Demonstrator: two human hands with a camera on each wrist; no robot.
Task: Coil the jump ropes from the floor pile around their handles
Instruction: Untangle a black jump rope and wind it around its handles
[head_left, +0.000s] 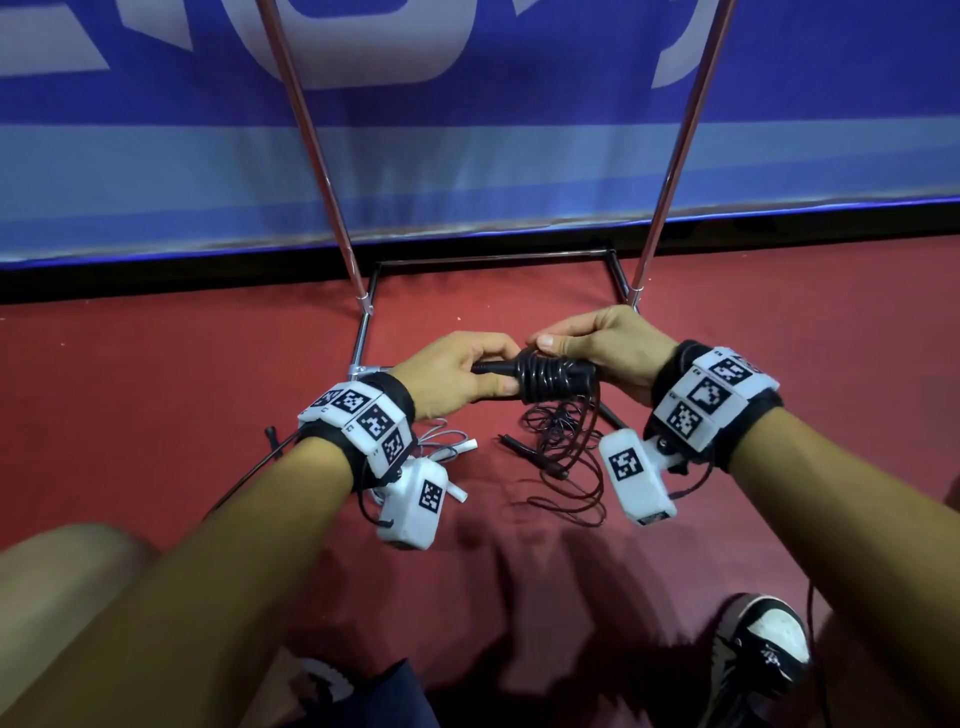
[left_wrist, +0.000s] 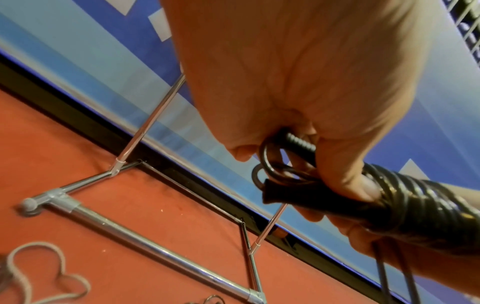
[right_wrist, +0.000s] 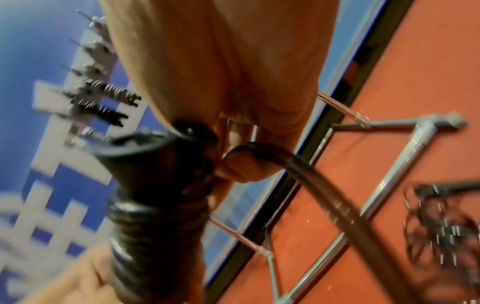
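The risk I see first is the wrap loosening. The black coil (head_left: 545, 382) sits as a stack of turns around the paired handles (head_left: 498, 368), and the free length of rope (right_wrist: 335, 205) leaves my right hand in a slack arc. If I let tension off that strand, I judge the last turns could spring open and slide toward the handle ends. A second worry is the loose tail (head_left: 563, 467), which drops from the bundle into a tangle of loops on the red floor (head_left: 156, 389). It could knot on itself, or catch the metal stand base (head_left: 363, 338) just beside it, as I draw more in (the right wrist view is blurred, so I cannot read the tangle in detail).

My left hand (head_left: 452, 376) is closed around the handles on the bare side of the coil, thumb pressed against the first turns. In the left wrist view a handle end (left_wrist: 275, 194) pokes out below the thumb with small loops of rope beside it. My right hand (head_left: 597, 340) is curled over the other side of the bundle, and its fingers (right_wrist: 241, 164) pinch the working strand where it bends toward the coil.

The bundle is held in the air between both hands, above the floor pile. A pale cord (head_left: 447, 449) lies on the floor under my left wrist.
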